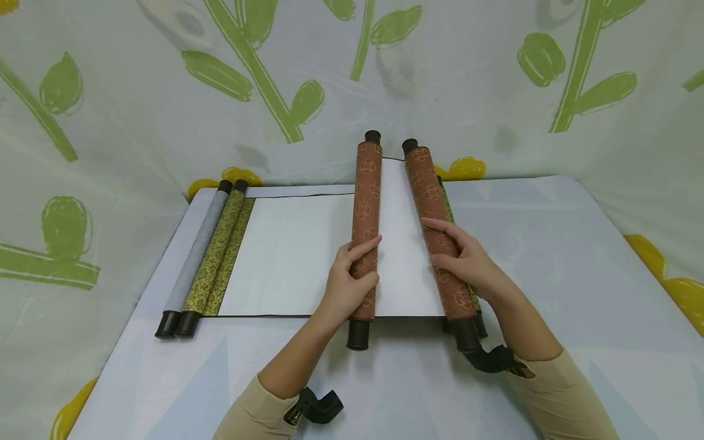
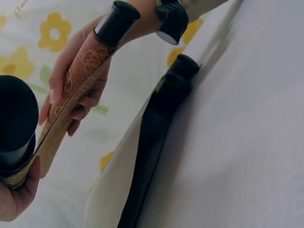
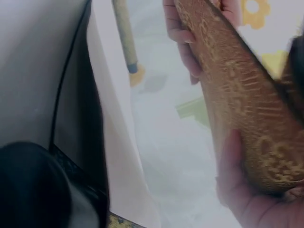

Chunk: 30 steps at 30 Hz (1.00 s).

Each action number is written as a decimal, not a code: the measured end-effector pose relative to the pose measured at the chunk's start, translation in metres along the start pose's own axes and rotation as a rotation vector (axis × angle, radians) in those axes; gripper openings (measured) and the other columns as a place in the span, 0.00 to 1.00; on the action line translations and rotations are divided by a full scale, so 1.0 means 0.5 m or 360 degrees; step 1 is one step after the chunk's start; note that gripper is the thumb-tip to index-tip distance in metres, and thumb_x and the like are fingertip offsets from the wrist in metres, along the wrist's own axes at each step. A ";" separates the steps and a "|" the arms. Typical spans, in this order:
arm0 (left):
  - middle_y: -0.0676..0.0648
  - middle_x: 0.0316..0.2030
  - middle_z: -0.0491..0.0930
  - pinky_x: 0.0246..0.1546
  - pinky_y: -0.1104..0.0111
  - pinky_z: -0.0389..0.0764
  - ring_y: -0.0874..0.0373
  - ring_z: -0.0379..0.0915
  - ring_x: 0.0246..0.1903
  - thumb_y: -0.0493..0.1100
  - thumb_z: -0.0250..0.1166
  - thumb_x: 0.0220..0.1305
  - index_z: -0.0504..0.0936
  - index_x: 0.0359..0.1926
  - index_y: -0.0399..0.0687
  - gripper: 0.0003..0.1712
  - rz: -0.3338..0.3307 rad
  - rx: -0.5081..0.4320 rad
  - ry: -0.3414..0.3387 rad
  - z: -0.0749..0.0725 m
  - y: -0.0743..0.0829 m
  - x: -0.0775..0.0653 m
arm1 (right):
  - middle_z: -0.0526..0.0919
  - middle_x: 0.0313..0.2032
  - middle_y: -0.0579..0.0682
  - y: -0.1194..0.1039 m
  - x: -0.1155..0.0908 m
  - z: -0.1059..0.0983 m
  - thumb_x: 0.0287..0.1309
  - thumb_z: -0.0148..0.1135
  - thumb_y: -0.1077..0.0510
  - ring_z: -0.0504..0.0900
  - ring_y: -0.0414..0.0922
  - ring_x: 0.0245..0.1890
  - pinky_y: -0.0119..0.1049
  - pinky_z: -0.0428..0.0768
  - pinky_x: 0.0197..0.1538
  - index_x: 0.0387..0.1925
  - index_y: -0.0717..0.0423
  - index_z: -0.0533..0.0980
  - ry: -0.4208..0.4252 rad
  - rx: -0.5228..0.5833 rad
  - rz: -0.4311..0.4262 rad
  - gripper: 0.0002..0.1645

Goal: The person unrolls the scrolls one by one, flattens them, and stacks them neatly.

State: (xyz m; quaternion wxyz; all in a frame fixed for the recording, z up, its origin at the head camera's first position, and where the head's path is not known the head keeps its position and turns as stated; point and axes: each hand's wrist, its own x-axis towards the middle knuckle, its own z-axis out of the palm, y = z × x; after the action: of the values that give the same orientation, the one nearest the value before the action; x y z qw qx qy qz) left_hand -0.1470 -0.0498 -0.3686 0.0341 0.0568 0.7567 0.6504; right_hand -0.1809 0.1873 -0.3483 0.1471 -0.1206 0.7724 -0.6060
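My left hand [image 1: 348,278] grips a reddish-brown scroll roller [image 1: 367,183] with gold floral patterning and black end caps, thumb and fingers curled round it. A matching brown roller [image 1: 419,177], tilted to the left at its far end, is held by my right hand [image 1: 467,260]. Between the two rollers shows a white sheet [image 1: 409,256]. Both rollers are raised over a second, unrolled white scroll sheet [image 1: 286,256] on the table. In the left wrist view, the brown patterned roll [image 2: 88,66] is seen from below, with the right fingers wrapped about it.
At the table's left lie a yellow-green patterned roller [image 1: 220,250] and a light grey roller [image 1: 199,250], side by side. Another green roller [image 1: 447,201] peeks out behind the right brown one. The pale table [image 1: 550,256] meets a curtain [image 1: 451,110] printed with leaves.
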 end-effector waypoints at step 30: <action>0.47 0.60 0.63 0.45 0.60 0.73 0.50 0.63 0.56 0.32 0.58 0.55 0.78 0.57 0.65 0.31 -0.0024 0.0029 0.0046 -0.013 -0.014 0.013 | 0.52 0.70 0.58 0.004 -0.001 0.001 0.54 0.57 0.71 0.64 0.57 0.56 0.37 0.72 0.44 0.72 0.50 0.54 0.0120 -0.0142 -0.0082 0.45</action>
State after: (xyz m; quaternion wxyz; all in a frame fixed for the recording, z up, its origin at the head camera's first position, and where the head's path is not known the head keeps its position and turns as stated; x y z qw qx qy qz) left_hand -0.1547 -0.0562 -0.3742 0.0276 0.0420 0.7635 0.6439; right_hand -0.1801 0.1875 -0.3505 0.0968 -0.1239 0.8003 -0.5786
